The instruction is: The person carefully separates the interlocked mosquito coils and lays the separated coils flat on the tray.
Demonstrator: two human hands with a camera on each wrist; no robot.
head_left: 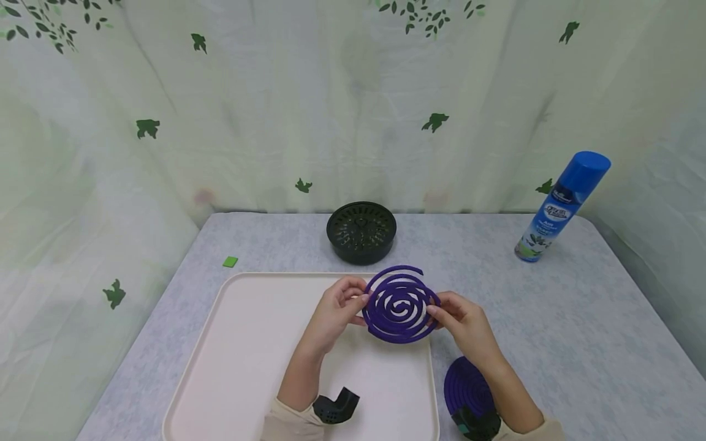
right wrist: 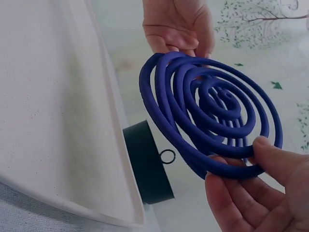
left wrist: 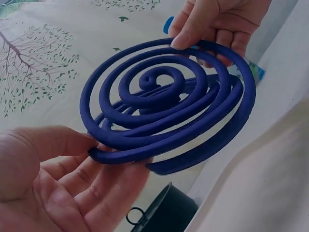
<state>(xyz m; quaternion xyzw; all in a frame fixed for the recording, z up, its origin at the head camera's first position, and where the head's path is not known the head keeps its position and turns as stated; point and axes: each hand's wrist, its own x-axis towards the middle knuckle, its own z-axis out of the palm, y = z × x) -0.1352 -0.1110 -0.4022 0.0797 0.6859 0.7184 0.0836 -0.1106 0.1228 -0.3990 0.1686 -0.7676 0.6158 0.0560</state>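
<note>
A pair of purple spiral mosquito coils (head_left: 401, 338), seemingly nested together, is held up over the tray's far right corner. My left hand (head_left: 333, 315) pinches their left edge between thumb and fingers. On the opposite edge, my right hand (head_left: 467, 323) grips with the thumb on top. In the left wrist view, the coil (left wrist: 125, 140) shows its rings spread at differing heights, with a loose outer end near the left fingers. The right wrist view shows the coil (right wrist: 164, 126) tilted between both hands. A tightly wound purple coil disc (head_left: 462, 387) lies below my right forearm, partly hidden.
A cream tray (head_left: 242, 367) covers the table's left and middle. Behind it stands a round black tin with a perforated top (head_left: 361, 252). A blue spray can (head_left: 556, 212) is at the back right, a small green square (head_left: 230, 261) at the back left.
</note>
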